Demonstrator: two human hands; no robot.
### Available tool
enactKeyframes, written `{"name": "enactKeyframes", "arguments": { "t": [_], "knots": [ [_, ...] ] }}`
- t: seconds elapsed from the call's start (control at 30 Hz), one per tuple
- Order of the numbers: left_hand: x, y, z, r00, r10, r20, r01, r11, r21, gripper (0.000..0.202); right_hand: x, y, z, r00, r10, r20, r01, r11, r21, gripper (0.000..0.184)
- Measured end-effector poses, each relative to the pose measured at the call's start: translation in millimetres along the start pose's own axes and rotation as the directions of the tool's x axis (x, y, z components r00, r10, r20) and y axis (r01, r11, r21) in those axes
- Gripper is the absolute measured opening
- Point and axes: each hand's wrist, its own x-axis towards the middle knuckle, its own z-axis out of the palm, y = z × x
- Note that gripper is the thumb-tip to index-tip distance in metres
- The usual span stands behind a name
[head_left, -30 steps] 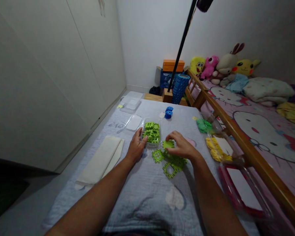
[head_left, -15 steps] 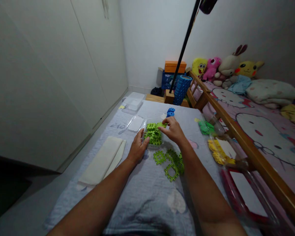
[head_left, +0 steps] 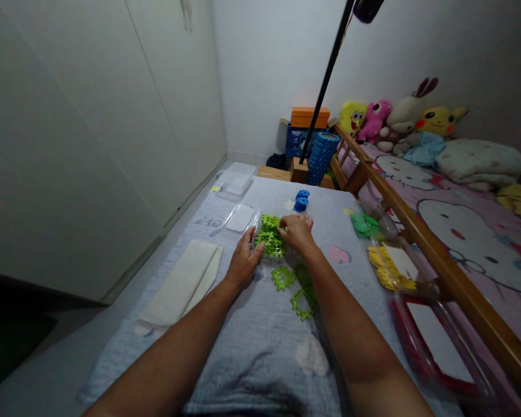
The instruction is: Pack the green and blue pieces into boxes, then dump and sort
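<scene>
A clear plastic container (head_left: 272, 260) with several light green interlocking tiles (head_left: 270, 237) inside sits in the middle of the cloth-covered table. My left hand (head_left: 244, 260) grips its left side, thumb over the near rim. At the right side of the box, the fingers of my right hand (head_left: 298, 231) are bent and closed on a green tile among the others; my hand hides most of that tile. More green tiles (head_left: 282, 278) lie loose on the cloth nearer to me, partly behind my right forearm. To the left of the box lies its clear lid (head_left: 242, 219) with a white label.
Blue pieces (head_left: 301, 200) lie beyond the box. Along the right edge are containers with dark green (head_left: 364, 225), yellow (head_left: 386, 269) and red (head_left: 438, 341) contents. A folded cream cloth (head_left: 180, 284) lies at left; a wooden bed rail (head_left: 417, 226) borders the table.
My right hand has lowered the green tile into the right side of the box, and its fingers are more curled. My left hand has stayed on the box.
</scene>
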Motion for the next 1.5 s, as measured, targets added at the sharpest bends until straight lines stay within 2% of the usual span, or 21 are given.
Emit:
{"name": "enactKeyframes", "arguments": {
  "t": [0.17, 0.4, 0.53, 0.67, 0.73, 0.83, 0.9, 1.0, 1.13, 1.23, 1.37, 1.5],
  "knots": [
    [-0.2, -0.2, -0.2, 1.000, 0.001, -0.001, -0.001, 1.000, 0.000, 0.064, 1.5, -3.2, 4.3, 0.996, -0.068, -0.055, 0.068, 0.998, 0.009, 0.030],
    [0.1, -1.2, -0.2, 1.000, 0.002, 0.005, -0.002, 1.000, -0.009, 0.064, 0.4, -8.7, 2.8, 0.998, -0.038, -0.054, 0.036, 0.998, -0.044, 0.023],
    [-0.5, 0.0, -0.4, 1.000, -0.005, 0.017, 0.005, 1.000, -0.029, 0.064, -2.9, -2.2, -6.6, 0.999, -0.006, -0.031, 0.009, 0.994, 0.109, 0.026],
    [-1.2, 1.8, -1.1, 0.999, -0.008, 0.033, 0.010, 0.999, -0.042, 0.066, -19.6, 22.5, -22.2, 0.998, -0.034, -0.054, 0.046, 0.971, 0.233, 0.025],
    [-1.3, 2.0, -1.3, 0.999, -0.001, 0.036, 0.002, 0.999, -0.042, 0.069, -33.8, 37.1, -29.1, 0.998, -0.060, 0.021, 0.053, 0.969, 0.243, 0.021],
    [-1.3, 0.6, -0.8, 0.999, 0.017, 0.042, -0.016, 0.999, -0.038, 0.075, -58.2, 53.0, -34.1, 0.974, -0.061, 0.217, 0.024, 0.985, 0.170, 0.022],
    [-1.1, -1.2, 0.0, 0.998, 0.030, 0.051, -0.028, 0.999, -0.037, 0.078, -73.2, 57.6, -33.4, 0.947, -0.042, 0.318, 0.006, 0.994, 0.114, 0.027],
    [-0.8, -3.9, 1.1, 0.997, 0.037, 0.061, -0.034, 0.999, -0.039, 0.079, -88.6, 57.8, -28.3, 0.921, -0.031, 0.389, -0.012, 0.994, 0.106, 0.031],
    [-0.7, -5.4, 1.2, 0.998, 0.031, 0.063, -0.028, 0.999, -0.042, 0.078, -94.1, 54.9, -21.7, 0.935, -0.011, 0.353, -0.046, 0.987, 0.154, 0.022],
    [-0.4, -5.4, 0.6, 0.998, 0.028, 0.056, -0.025, 0.999, -0.046, 0.079, -92.9, 56.7, -20.4, 0.946, -0.006, 0.324, -0.081, 0.964, 0.252, 0.017],
    [0.7, -5.1, 0.3, 0.998, 0.020, 0.055, -0.016, 0.997, -0.077, 0.077, -90.7, 65.8, -24.2, 0.949, 0.013, 0.315, -0.148, 0.901, 0.408, 0.009],
    [1.9, -4.8, 1.1, 0.998, -0.012, 0.058, 0.020, 0.990, -0.140, 0.071, -81.7, 67.3, -33.8, 0.979, 0.012, 0.203, -0.132, 0.801, 0.584, 0.009]
  ]
}}
